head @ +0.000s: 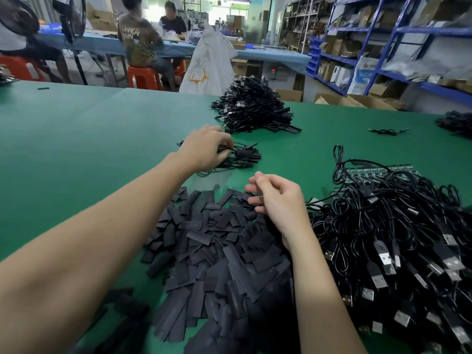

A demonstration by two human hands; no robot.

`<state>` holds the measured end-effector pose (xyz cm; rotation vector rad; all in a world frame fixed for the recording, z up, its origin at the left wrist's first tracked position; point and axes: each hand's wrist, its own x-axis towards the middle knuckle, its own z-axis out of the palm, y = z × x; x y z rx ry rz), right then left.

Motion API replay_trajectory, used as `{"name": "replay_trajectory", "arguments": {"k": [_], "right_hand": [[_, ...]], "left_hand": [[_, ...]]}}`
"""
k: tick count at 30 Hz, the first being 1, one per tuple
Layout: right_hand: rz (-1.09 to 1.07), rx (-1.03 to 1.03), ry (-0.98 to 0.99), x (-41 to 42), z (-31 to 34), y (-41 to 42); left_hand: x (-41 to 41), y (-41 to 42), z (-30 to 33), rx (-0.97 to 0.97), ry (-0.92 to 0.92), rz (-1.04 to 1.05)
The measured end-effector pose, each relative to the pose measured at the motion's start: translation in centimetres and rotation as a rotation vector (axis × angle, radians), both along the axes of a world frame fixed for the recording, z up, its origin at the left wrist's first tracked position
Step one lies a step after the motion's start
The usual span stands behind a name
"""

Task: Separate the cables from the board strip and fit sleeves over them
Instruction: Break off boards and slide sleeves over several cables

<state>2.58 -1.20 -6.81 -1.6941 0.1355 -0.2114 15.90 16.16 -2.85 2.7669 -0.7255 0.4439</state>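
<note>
The left hand (204, 146) reached out over the middle of the green table (76, 129), its fingers curled round black cable in a small bundle of sleeved cables (240, 155). The right hand (275, 200) hovered loosely curled, pinching nothing I could make out, above the heap of flat black sleeves (217, 251) at the near edge. Toward the right edge lay the tangle of USB cables (396, 238), the board strip (378, 172) poking out behind it. A bigger finished pile (252, 106) sat near the far edge
</note>
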Motion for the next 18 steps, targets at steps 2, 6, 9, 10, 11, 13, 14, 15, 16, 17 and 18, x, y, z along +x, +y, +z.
{"name": "replay_trajectory", "arguments": {"k": [2, 6, 9, 10, 11, 13, 14, 15, 16, 17, 18], "right_hand": [[0.01, -0.013, -0.003, 0.0, -0.1, -0.2], [0.03, -0.097, -0.019, 0.1, -0.1, -0.4], [0.028, -0.22, -0.031, 0.0, 0.0, -0.5], [0.021, -0.242, -0.026, 0.0, 0.0, -0.5], [0.012, -0.257, -0.016, 0.1, 0.0, -0.7], [0.004, -0.261, 0.021, 0.1, 0.0, -1.3], [0.007, -0.257, 0.046, 0.1, 0.1, -1.7], [0.011, -0.255, 0.067, 0.0, 0.1, -1.9], [0.011, -0.25, 0.081, -0.1, 0.2, -2.1], [0.004, -0.24, 0.086, -0.1, 0.2, -2.1], [-0.007, -0.227, 0.087, -0.2, 0.2, -2.1]], "left_hand": [[0.4, -0.2, -1.1, 0.179, 0.005, 0.032], [-0.7, -1.7, -2.0, 0.06, 0.041, -0.018], [-1.9, -4.7, -0.1, -0.174, 0.15, -0.143], [-2.3, -6.0, 0.8, -0.273, 0.213, -0.178], [-2.8, -7.4, 1.8, -0.371, 0.286, -0.212], [-3.8, -10.7, 3.6, -0.513, 0.462, -0.296], [-4.4, -12.5, 4.3, -0.539, 0.571, -0.338], [-4.9, -14.1, 4.7, -0.547, 0.691, -0.369], [-5.2, -15.7, 4.9, -0.555, 0.821, -0.383], [-5.5, -16.9, 5.0, -0.573, 0.954, -0.384], [-5.8, -17.8, 5.0, -0.612, 1.081, -0.369]]}}
